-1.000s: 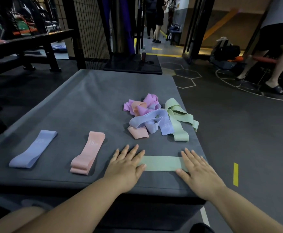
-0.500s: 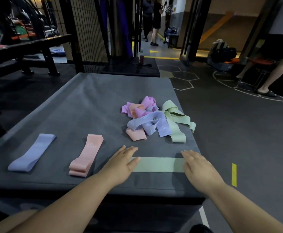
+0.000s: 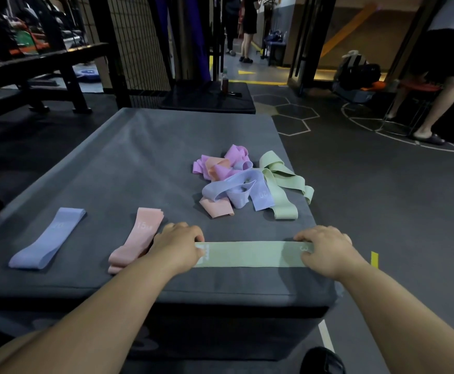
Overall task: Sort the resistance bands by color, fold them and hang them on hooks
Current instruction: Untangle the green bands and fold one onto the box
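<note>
Grey mat (image 3: 150, 163), green band (image 3: 252, 253) along near edge

The stretched band (image 3: 250, 253) is pale green; left band (image 3: 47, 237) lavender; middle band (image 3: 136, 238) peach; mat (image 3: 139, 157) dark grey.

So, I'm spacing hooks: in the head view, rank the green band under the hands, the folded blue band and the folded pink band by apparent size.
1. The green band, clearly largest.
2. The blue band and pink band: near alike; blue seems slightly longer, but the left hand covers pink's edge, so unranked.
</note>
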